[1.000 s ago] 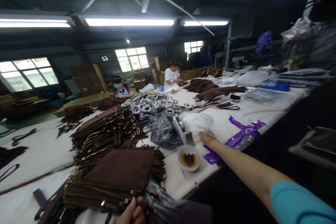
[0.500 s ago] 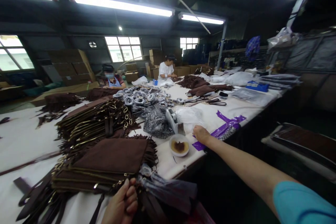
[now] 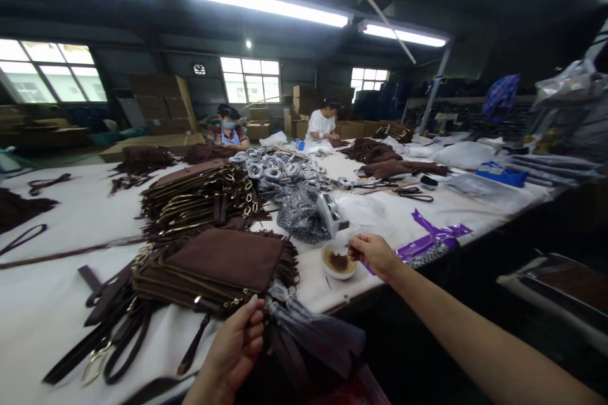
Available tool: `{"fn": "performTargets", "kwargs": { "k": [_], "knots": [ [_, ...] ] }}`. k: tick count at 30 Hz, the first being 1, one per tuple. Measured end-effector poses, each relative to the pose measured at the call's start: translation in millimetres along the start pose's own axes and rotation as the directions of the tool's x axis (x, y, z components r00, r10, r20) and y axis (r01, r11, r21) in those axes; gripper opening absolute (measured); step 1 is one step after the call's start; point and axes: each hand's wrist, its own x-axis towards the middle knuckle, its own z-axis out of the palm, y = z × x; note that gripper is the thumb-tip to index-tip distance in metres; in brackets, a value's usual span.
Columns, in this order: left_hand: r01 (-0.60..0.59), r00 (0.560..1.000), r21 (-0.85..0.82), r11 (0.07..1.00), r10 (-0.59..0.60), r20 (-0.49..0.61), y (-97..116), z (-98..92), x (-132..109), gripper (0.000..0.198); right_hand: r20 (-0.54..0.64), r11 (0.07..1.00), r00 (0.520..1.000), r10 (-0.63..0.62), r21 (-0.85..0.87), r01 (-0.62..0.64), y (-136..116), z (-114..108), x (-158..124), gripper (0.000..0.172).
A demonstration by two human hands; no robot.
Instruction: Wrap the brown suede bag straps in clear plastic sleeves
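Observation:
My left hand (image 3: 241, 340) is closed at the near right corner of the brown fringed bags (image 3: 230, 259), which lie stacked on the white table. Beside its fingertips are the bags' gold clasps and plastic-wrapped straps (image 3: 316, 323) hanging over the table edge. What the fingers grip is hidden. My right hand (image 3: 375, 254) is pinched at the right rim of a small white bowl (image 3: 349, 274) with a dark brown patch inside. Anything between those fingertips is too small to make out. Just behind the bowl stands a tape dispenser (image 3: 329, 215).
A taller pile of brown bags (image 3: 194, 199) stands behind the front stack. Further back lie wrapped ring-shaped coils (image 3: 280, 168) and a patterned bag (image 3: 299, 212). Purple plastic (image 3: 434, 234) lies right of my right hand. Two people (image 3: 323, 123) work across the table.
My view has turned left, so the scene shifts right. My right hand has left the purple plastic and come to the bowl's rim. The left hand stays closed by the bags' corner.

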Motion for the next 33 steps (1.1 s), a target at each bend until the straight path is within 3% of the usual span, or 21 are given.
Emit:
{"fn": "performTargets", "kwargs": {
  "k": [2, 4, 7, 9, 16, 20, 24, 26, 30, 33],
  "knots": [
    [-0.012, 1.000, 0.031, 0.999, 0.011, 0.021, -1.6, 1.8, -1.3, 0.024, 0.179, 0.934, 0.984, 0.023, 0.347, -0.085, -13.6, 42.9, -15.3, 0.036],
    [-0.016, 0.998, 0.051, 0.999, 0.013, 0.060, -1.8, 2.9, -3.5, 0.026, 0.324, 0.866, 0.945, 0.038, 0.462, -0.193, -23.3, 86.2, -30.2, 0.035],
    [-0.002, 0.993, 0.061, 0.998, -0.006, 0.121, 2.5, -0.2, -7.9, 0.029, 0.449, 0.872, 0.887, 0.105, 0.387, -0.299, -29.2, 134.5, -46.7, 0.037],
    [0.001, 0.989, 0.057, 0.998, -0.009, 0.146, 7.0, -5.1, -11.0, 0.033, 0.479, 0.918, 0.863, 0.162, 0.248, -0.310, -30.5, 150.5, -51.7, 0.042],
    [-0.051, 0.989, 0.216, 0.975, 0.020, 0.143, 14.1, -14.5, -13.4, 0.044, 0.569, 0.955, 0.770, 0.288, -0.117, -0.271, -42.7, 158.1, -50.7, 0.049],
    [-0.117, 0.982, 0.349, 0.930, 0.056, 0.181, 12.5, -11.5, -13.9, 0.043, 0.587, 0.953, 0.752, 0.301, -0.199, -0.227, -45.8, 173.2, -42.4, 0.049],
    [-0.117, 0.966, 0.305, 0.945, 0.038, 0.255, 10.4, -10.9, -13.2, 0.037, 0.580, 0.953, 0.759, 0.295, -0.238, -0.188, -42.2, 192.5, -27.2, 0.049],
    [-0.119, 0.961, 0.256, 0.959, 0.046, 0.272, 8.6, -12.7, -11.1, 0.037, 0.543, 0.961, 0.793, 0.275, -0.186, -0.206, -39.6, 197.7, -22.8, 0.050],
    [-0.146, 0.966, 0.179, 0.973, 0.102, 0.236, 2.8, -17.3, -5.6, 0.037, 0.544, 0.940, 0.823, 0.165, 0.166, -0.299, -35.5, 192.4, -31.4, 0.055],
    [-0.156, 0.972, 0.136, 0.978, 0.127, 0.200, -1.9, -16.7, -3.1, 0.037, 0.572, 0.959, 0.817, 0.064, 0.190, -0.208, -32.6, 183.2, -47.3, 0.055]
  ]
}}
